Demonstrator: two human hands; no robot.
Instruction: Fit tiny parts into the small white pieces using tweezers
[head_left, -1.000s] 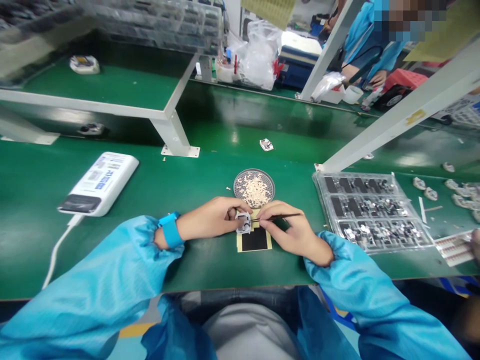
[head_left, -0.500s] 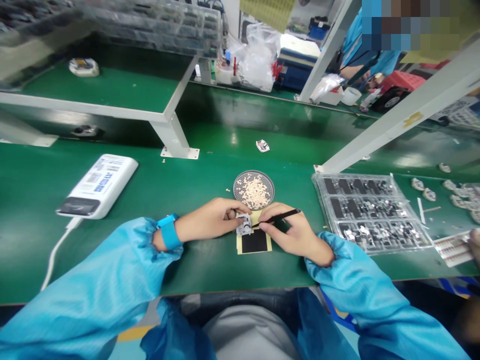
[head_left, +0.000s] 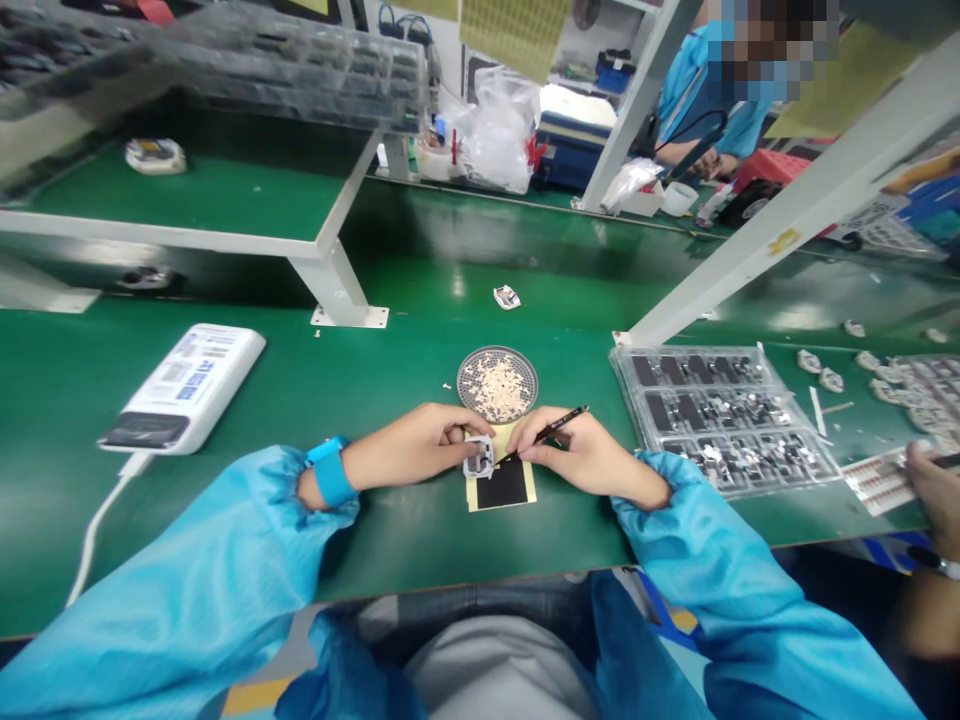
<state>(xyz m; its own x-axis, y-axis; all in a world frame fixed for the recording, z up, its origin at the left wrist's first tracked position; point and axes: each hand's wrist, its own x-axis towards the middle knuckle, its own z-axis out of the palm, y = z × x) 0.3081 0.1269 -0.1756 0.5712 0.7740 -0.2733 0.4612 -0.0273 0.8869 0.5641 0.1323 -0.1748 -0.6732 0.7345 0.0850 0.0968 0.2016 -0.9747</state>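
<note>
My left hand point(head_left: 420, 445), with a blue band at its wrist, is closed on a small white plastic housing point(head_left: 478, 458) with dark parts inside. In my right hand point(head_left: 566, 450) is a pair of black tweezers point(head_left: 556, 424), pinched between thumb and fingers. Their tip points down beside the housing's right edge; whether it touches cannot be made out. Under both lies a yellow sheet with a black square point(head_left: 502, 486). Just beyond my hands stands a round grey dish point(head_left: 462, 384) full of small cream-coloured pieces.
A white power bank point(head_left: 187, 385) with a cable lies at left. Clear trays of parts point(head_left: 724, 420) stand at right, near several white housings point(head_left: 831, 380). Metal shelf legs point(head_left: 341, 285) rise behind. A co-worker's hand point(head_left: 934, 490) is at the right edge, another person point(head_left: 712, 110) across the bench.
The view has shifted slightly, so most things sit further left. The tweezers have tilted somewhat and their tip is lower beside the housing. Both hands keep their hold.
</note>
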